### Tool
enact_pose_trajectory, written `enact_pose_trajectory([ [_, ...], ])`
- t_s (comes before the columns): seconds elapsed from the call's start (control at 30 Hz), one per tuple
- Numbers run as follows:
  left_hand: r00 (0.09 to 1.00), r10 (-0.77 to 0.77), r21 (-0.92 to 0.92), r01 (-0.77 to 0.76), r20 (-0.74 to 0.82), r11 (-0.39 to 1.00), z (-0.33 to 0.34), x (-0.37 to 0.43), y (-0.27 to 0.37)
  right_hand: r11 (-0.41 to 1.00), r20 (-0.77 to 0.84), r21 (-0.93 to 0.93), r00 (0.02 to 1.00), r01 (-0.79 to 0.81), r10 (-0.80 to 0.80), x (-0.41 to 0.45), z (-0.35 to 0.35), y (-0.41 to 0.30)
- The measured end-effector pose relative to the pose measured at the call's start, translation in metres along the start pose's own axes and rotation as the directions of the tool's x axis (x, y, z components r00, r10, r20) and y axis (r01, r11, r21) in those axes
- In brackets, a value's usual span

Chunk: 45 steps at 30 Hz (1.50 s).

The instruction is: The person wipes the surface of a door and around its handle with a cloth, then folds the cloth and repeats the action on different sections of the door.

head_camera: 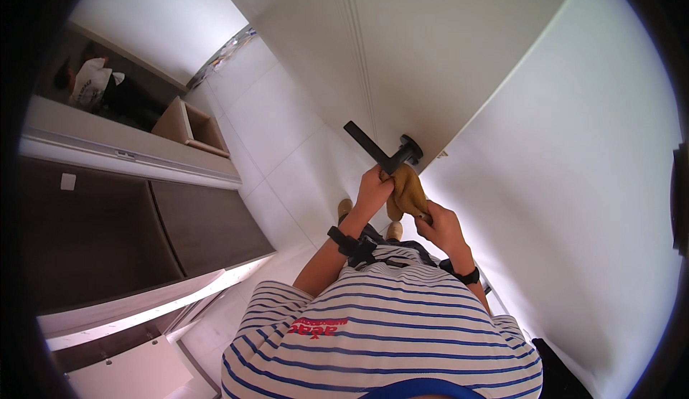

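A mustard-yellow cloth [410, 190] is stretched between my two hands, just under a black lever door handle [371, 146]. My left hand [375, 188] pinches its left end close to the bend of the lever. At the cloth's lower right corner, my right hand [442, 225] grips the fabric. The cloth hangs in folds and seems to touch the underside of the handle near its round base plate [412, 148]; the exact contact is hidden. The handle is mounted on a pale door [441, 49] with fine vertical grooves.
A white wall [581, 194] rises close on my right. Dark brown cabinet panels [210, 221] stand to the left. Beyond them are a small open wooden box unit [202, 130] and a person in a white shirt [91, 84]. Pale tiles [269, 124] cover the floor.
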<state>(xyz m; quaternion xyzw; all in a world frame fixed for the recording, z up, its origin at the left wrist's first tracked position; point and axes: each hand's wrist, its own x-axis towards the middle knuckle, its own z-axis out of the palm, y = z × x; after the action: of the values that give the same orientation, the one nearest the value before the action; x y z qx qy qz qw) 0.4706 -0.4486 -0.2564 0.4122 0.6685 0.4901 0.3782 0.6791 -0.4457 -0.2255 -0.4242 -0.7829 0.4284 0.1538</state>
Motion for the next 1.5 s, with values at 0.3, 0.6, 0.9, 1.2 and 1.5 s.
enact_pose_trajectory([
  [0.3, 0.977, -0.107, -0.269, 0.154, 0.182, 0.951, -0.03, 0.001, -0.027, 0.995, 0.019, -0.096, 1.0, 0.006, -0.004, 0.008, -0.014, -0.044],
  [0.6, 0.957, 0.222, -0.131, -0.199, 0.187, 0.971, -0.133, -0.002, 0.013, 0.859, -0.288, -0.284, 0.816, 0.427, -0.501, 0.041, -0.016, -0.123],
  [0.9, 0.9, 0.397, -0.292, -0.336, 0.181, 0.895, -0.1, 0.062, 0.025, 0.712, -0.281, -0.674, 0.824, 0.196, -0.493, 0.1, 0.04, -0.113],
  [1.2, 0.912, 0.204, -0.534, 0.02, 0.357, 0.845, -0.1, 0.081, -0.004, 0.689, -0.344, -0.724, 0.885, -0.038, -0.313, 0.126, 0.061, -0.125],
  [1.5, 0.949, 0.283, -0.093, -0.272, 0.141, 0.958, -0.19, 0.104, -0.065, 0.713, -0.328, -0.649, 0.749, 0.264, -0.576, 0.182, 0.077, -0.169],
])
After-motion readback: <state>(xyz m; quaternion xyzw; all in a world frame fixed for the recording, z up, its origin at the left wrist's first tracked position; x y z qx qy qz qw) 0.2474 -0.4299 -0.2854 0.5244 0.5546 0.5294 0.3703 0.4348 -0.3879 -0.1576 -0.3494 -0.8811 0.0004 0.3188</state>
